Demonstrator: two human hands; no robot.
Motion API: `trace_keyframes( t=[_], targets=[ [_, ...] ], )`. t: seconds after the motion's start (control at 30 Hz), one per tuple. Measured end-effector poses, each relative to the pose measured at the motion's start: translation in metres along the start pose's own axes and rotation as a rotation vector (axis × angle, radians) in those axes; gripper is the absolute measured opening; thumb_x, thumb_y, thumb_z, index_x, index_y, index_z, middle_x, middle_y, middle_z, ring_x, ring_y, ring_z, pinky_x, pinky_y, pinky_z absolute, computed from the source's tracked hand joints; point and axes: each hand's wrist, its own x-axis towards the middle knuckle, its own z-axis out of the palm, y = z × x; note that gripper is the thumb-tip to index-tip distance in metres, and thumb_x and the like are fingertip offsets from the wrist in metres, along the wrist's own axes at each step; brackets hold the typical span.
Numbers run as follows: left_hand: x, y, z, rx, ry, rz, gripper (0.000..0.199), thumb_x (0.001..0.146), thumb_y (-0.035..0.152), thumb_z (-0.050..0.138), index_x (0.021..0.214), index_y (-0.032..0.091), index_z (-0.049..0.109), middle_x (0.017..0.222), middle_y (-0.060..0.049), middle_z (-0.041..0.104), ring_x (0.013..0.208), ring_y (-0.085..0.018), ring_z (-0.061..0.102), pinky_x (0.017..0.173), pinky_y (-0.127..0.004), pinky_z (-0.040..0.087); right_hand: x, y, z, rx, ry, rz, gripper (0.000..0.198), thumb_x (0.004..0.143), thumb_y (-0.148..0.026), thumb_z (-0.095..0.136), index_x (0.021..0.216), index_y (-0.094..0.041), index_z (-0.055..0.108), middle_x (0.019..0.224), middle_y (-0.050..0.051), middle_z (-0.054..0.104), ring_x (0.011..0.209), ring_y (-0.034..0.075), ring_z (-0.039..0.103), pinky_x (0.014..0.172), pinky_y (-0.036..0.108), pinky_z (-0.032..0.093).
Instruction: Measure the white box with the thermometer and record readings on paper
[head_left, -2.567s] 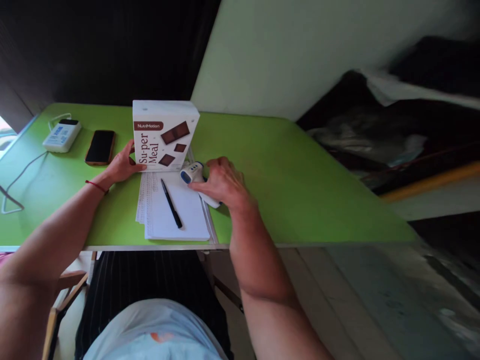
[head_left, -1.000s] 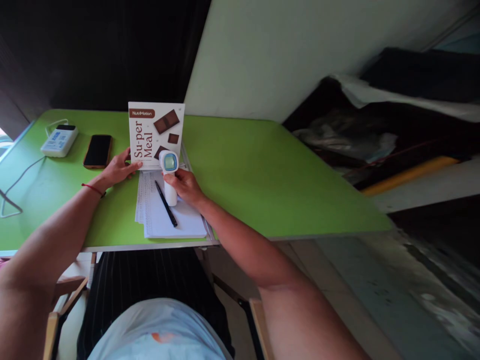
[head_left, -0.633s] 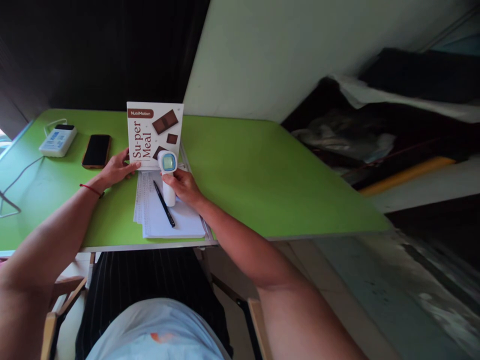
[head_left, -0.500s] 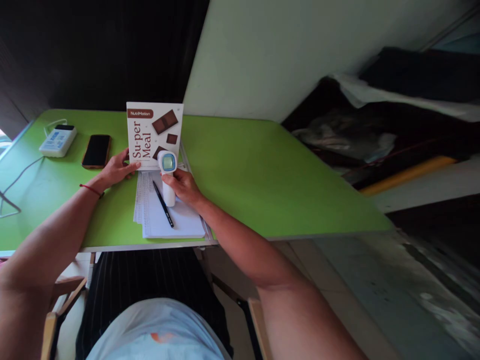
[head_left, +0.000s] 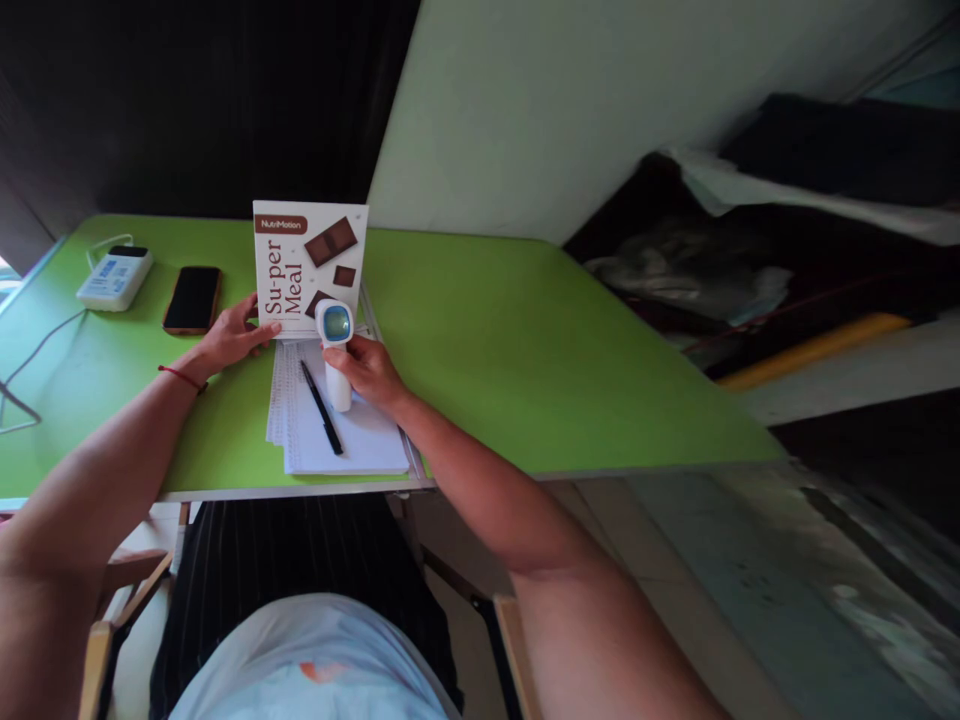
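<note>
A white "Su-per Meal" box [head_left: 279, 215] with brown chocolate pieces printed on it stands upright at the far side of the papers. My left hand [head_left: 234, 335] grips its lower left edge, thumb on the front face. In my right hand [head_left: 369, 372] is a white infrared thermometer [head_left: 339, 390], held upright by its handle in front of the box's lower right corner. Its small screen, rimmed in blue, faces me. Below it lie a stack of white paper [head_left: 367, 448] and a black pen [head_left: 322, 408] resting on top.
On the green table [head_left: 525, 370], a phone [head_left: 193, 300] lies left of the box. Farther left is a white device [head_left: 115, 279] with a grey cable. A dark panel [head_left: 225, 100] and a pale wall [head_left: 510, 110] rise behind the table.
The pen has shifted slightly left on the paper. The thermometer's screen looks less evenly green than before. Both hands keep their places.
</note>
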Motion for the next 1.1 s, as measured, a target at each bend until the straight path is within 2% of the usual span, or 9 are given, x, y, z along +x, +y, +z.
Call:
trace_keyframes(
  t=[0.2, 0.33, 0.4, 0.5, 0.6, 0.73, 0.93, 1.0, 1.1],
  targets=[
    [0.000, -0.003, -0.001, -0.019, 0.009, -0.032, 0.062, 0.075, 0.045, 0.094, 0.123, 0.016, 0.068, 0.111, -0.012, 0.080, 0.065, -0.013, 0.067, 0.047, -0.022, 0.049, 0.000, -0.015, -0.018, -0.064, -0.035, -0.004, 0.039, 0.071, -0.059, 0.074, 0.071, -0.023, 0.059, 0.068, -0.002, 0.058, 0.069, 0.016, 0.051, 0.064, 0.031, 0.041],
    [0.000, -0.004, -0.001, -0.050, 0.015, 0.020, 0.067, 0.074, 0.039, 0.095, 0.130, 0.015, 0.067, 0.126, -0.016, 0.079, 0.102, -0.025, 0.078, 0.076, -0.029, 0.064, -0.006, -0.026, -0.055, -0.327, -0.161, 0.031, 0.034, 0.073, -0.050, 0.079, 0.084, -0.019, 0.072, 0.078, 0.002, 0.070, 0.071, 0.017, 0.058, 0.066, 0.031, 0.041],
    [0.000, -0.004, -0.002, -0.032, 0.013, 0.035, 0.069, 0.074, 0.037, 0.094, 0.133, 0.015, 0.065, 0.131, -0.016, 0.078, 0.116, -0.028, 0.077, 0.088, -0.033, 0.065, -0.010, -0.032, -0.074, -0.493, -0.246, 0.110, 0.033, 0.074, -0.048, 0.081, 0.089, -0.019, 0.076, 0.081, 0.003, 0.074, 0.070, 0.017, 0.060, 0.065, 0.031, 0.041],
    [-0.001, -0.003, -0.003, 0.041, -0.009, 0.009, 0.073, 0.072, 0.032, 0.094, 0.136, 0.016, 0.064, 0.130, -0.015, 0.079, 0.103, -0.026, 0.080, 0.081, -0.033, 0.066, -0.015, -0.040, -0.091, -0.672, -0.334, 0.205, 0.028, 0.075, -0.044, 0.082, 0.090, -0.021, 0.078, 0.083, 0.002, 0.077, 0.069, 0.018, 0.062, 0.065, 0.031, 0.042],
    [-0.002, 0.000, -0.004, 0.088, -0.026, 0.009, 0.072, 0.072, 0.028, 0.093, 0.135, 0.015, 0.063, 0.129, -0.015, 0.079, 0.098, -0.025, 0.080, 0.078, -0.032, 0.065, -0.018, -0.045, -0.095, -0.809, -0.363, 0.244, 0.023, 0.076, -0.043, 0.082, 0.085, -0.023, 0.077, 0.080, 0.001, 0.076, 0.066, 0.018, 0.062, 0.063, 0.031, 0.040],
    [-0.003, 0.003, -0.003, 0.179, -0.023, 0.025, 0.071, 0.072, 0.026, 0.091, 0.135, 0.015, 0.062, 0.131, -0.015, 0.078, 0.105, -0.027, 0.079, 0.081, -0.032, 0.064, -0.019, -0.047, -0.091, -0.984, -0.301, 0.313, 0.024, 0.078, -0.047, 0.082, 0.082, -0.024, 0.078, 0.083, 0.005, 0.078, 0.068, 0.021, 0.065, 0.063, 0.033, 0.040],
    [-0.002, 0.002, -0.006, 0.268, -0.059, 0.073, 0.072, 0.070, 0.033, 0.092, 0.132, 0.015, 0.062, 0.132, -0.014, 0.076, 0.115, -0.031, 0.075, 0.096, -0.039, 0.063, -0.019, -0.042, -0.080, -1.192, -0.241, 0.373, 0.034, 0.086, -0.054, 0.079, 0.083, -0.021, 0.078, 0.092, 0.012, 0.081, 0.083, 0.028, 0.073, 0.069, 0.035, 0.045],
    [-0.002, 0.002, -0.005, 0.305, -0.065, 0.067, 0.071, 0.071, 0.035, 0.089, 0.133, 0.014, 0.061, 0.131, -0.014, 0.077, 0.113, -0.031, 0.075, 0.097, -0.040, 0.062, -0.022, -0.042, -0.075, -1.207, -0.159, 0.325, 0.035, 0.084, -0.055, 0.082, 0.088, -0.020, 0.079, 0.097, 0.013, 0.081, 0.089, 0.030, 0.074, 0.072, 0.036, 0.049],
    [-0.002, 0.002, -0.004, 0.335, -0.083, 0.068, 0.074, 0.072, 0.037, 0.087, 0.135, 0.011, 0.059, 0.132, -0.016, 0.076, 0.114, -0.032, 0.074, 0.098, -0.041, 0.061, -0.028, -0.044, -0.061, -1.136, 0.061, 0.168, 0.032, 0.086, -0.048, 0.083, 0.099, -0.019, 0.078, 0.104, 0.014, 0.081, 0.094, 0.029, 0.075, 0.077, 0.037, 0.052]
  ],
)
